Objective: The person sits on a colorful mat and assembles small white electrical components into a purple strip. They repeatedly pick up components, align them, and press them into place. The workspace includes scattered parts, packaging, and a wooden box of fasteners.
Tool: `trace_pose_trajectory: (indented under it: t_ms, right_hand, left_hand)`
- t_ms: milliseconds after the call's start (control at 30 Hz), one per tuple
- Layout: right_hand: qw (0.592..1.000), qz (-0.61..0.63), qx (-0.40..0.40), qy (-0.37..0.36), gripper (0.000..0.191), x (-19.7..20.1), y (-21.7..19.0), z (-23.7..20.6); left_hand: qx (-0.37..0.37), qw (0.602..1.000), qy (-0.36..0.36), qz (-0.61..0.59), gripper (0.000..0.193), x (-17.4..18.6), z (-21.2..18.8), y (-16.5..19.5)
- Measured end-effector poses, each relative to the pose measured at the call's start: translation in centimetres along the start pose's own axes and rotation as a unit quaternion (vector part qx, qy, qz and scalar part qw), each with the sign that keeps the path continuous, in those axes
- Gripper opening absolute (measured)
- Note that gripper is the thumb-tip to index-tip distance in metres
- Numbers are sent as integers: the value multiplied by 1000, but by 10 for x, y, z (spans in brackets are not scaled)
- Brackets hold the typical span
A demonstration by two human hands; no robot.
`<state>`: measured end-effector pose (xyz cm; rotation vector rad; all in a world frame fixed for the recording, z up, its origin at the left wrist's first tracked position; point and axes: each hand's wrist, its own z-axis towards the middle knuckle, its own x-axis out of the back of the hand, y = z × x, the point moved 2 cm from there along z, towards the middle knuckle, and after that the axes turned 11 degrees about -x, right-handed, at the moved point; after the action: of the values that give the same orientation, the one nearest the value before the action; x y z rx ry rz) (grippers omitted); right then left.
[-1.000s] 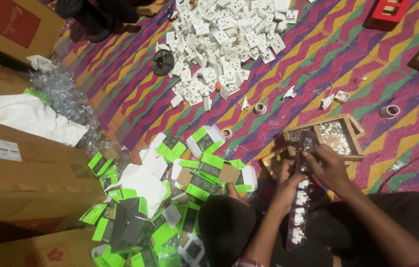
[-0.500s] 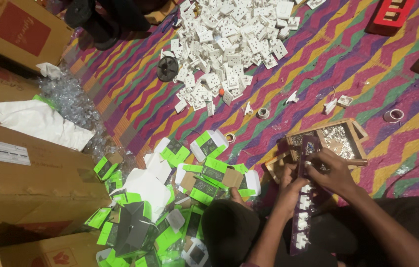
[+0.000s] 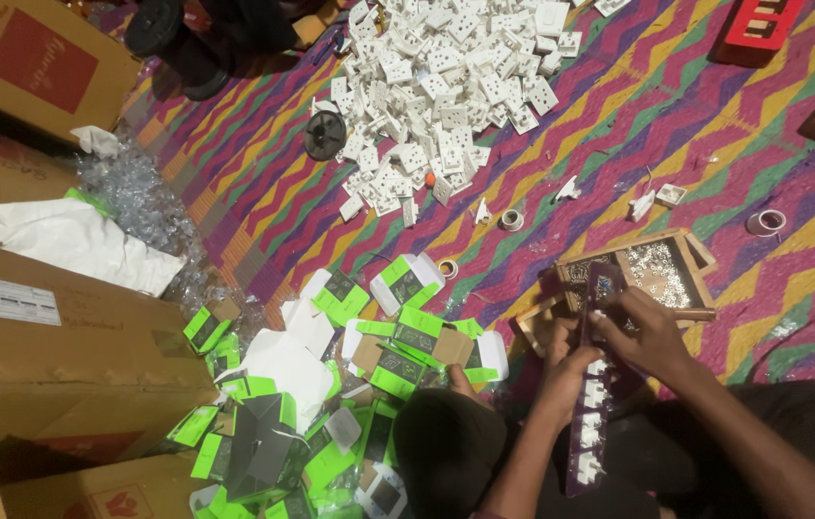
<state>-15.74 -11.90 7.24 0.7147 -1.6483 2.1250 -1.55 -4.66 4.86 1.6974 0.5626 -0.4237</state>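
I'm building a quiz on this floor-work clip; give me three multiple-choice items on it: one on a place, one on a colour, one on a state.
1. Where does the heap of white switch parts lie?
A. on the striped mat, far from the hands
B. inside the cardboard box
C. on the person's lap

2. What colour are the small cartons scattered at lower left?
A. red and white
B. green and white
C. blue

3. What are the left hand and right hand doing?
A. resting empty
B. both holding the long dark strip set with white parts
C. lifting the wooden tray

Answers: 1 A, the heap sits on the mat at top; 2 B, green panels show; 3 B, both hands close on the strip's upper end.
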Motion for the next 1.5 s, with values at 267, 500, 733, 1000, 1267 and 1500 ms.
trace_pose_trajectory:
  t_ms: [267,500,733,1000,1267,1500]
  right_hand:
    - [1000,18,-15,9,18,-3,0,-3]
    - [998,48,25,-21,20,-3,1,-1]
    - [1000,25,10,13,19,-7,-3,-5]
    - [998,43,-11,36,21,6,8,-4]
    - [976,-151,-157,-16,20,54,50,29]
    - [984,-167,-60,-5,29,21,60,21]
  left_hand:
    - [-2,1000,-1,-9,37,-1,0,3]
    - [18,1000,9,-18,35,-4,-1,9]
    - [-13,1000,2,29,36,2,1,3]
    - [45,997,5,64,62,-2,-6,-8]
    - [-60,990,-23,124,75,-13,-7,12]
    - [-232,936,-18,265,70,-27,-7,44]
